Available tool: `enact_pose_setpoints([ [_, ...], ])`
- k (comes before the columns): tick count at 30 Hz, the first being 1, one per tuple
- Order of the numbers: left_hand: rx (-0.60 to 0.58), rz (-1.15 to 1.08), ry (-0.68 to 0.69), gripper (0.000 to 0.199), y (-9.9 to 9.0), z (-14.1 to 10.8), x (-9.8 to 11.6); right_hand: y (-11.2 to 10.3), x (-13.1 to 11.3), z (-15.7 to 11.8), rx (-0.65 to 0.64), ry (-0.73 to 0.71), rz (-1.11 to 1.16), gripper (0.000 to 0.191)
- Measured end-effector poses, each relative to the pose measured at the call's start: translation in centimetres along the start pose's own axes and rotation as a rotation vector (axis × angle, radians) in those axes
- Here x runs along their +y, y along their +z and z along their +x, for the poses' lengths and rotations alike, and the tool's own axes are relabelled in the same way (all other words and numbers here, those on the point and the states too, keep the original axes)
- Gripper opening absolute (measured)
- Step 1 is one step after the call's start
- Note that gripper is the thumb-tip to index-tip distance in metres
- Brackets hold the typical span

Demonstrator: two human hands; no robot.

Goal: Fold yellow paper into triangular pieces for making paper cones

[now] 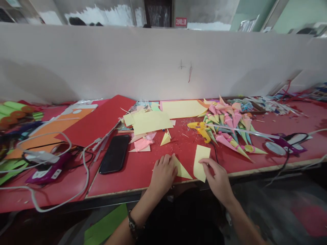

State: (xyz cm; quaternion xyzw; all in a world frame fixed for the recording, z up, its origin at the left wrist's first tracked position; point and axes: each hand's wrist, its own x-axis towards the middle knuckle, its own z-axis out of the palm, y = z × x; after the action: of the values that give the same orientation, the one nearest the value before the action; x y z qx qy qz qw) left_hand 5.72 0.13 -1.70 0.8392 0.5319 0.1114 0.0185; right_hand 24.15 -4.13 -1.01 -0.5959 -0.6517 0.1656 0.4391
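Observation:
My left hand (164,173) lies on the red table near its front edge, fingers curled over a pale yellow paper triangle (182,169) whose point sticks out to the right. Part of that paper is hidden under the fingers. In my right hand (216,178), thumb and fingers pinch the right side of a pale yellow paper rectangle (200,163), tilted at the table's edge. Just beyond it lies a yellow hot glue gun (200,129). A small folded yellow paper piece (165,139) is ahead of my left hand.
Many pastel paper cones (233,122) are heaped to the right. A black phone (114,153) lies left of my hands. Yellow sheets (153,121), red card (99,119) and a white cable (85,170) spread further left. A white partition (143,64) stands behind the table.

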Motion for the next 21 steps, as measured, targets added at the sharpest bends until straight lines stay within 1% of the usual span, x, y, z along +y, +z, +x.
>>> enact_pose_setpoints([
  [3, 0.03, -0.347, -0.019, 0.035, -1.3, 0.1, -0.4, 1.6, -1.6, 1.3, -0.046, -0.014, 0.15, 0.018],
  [6, 0.0, -0.716, -0.05, 0.027, -2.1, 0.3, -0.8, 3.3, -2.8, 2.2, -0.139, -0.054, 0.274, 0.017],
  [8, -0.038, -0.866, -0.109, 0.026, -2.2, 0.4, -1.1, 4.2, -3.2, 2.6, -0.183, -0.076, 0.32, 0.017],
  [9, -0.052, -0.912, -0.141, 0.026, -2.3, 0.5, -1.4, 4.6, -3.2, 2.7, -0.184, -0.072, 0.335, 0.016],
  [11, -0.063, -0.96, -0.191, 0.027, -2.3, 0.7, -2.2, 5.2, -2.9, 2.8, -0.157, -0.046, 0.354, 0.019],
  [13, -0.035, -0.951, -0.235, 0.028, -2.7, 1.2, -3.3, 5.5, -2.3, 2.6, -0.133, -0.018, 0.328, 0.033],
  [14, -0.005, -0.935, -0.256, 0.029, -2.9, 1.6, -4.0, 5.6, -2.0, 2.4, -0.144, -0.014, 0.284, 0.041],
  [16, 0.077, -0.918, -0.293, 0.029, -3.5, 2.5, -5.6, 5.7, -1.5, 2.0, -0.203, -0.023, 0.15, 0.054],
  [18, 0.163, -0.909, -0.367, 0.028, -4.2, 3.5, -7.2, 5.7, -1.2, 1.4, -0.266, -0.04, 0.022, 0.063],
  [21, 0.186, -0.899, -0.406, 0.026, -5.1, 4.7, -9.2, 5.9, -1.3, 0.7, -0.297, -0.057, -0.057, 0.067],
])
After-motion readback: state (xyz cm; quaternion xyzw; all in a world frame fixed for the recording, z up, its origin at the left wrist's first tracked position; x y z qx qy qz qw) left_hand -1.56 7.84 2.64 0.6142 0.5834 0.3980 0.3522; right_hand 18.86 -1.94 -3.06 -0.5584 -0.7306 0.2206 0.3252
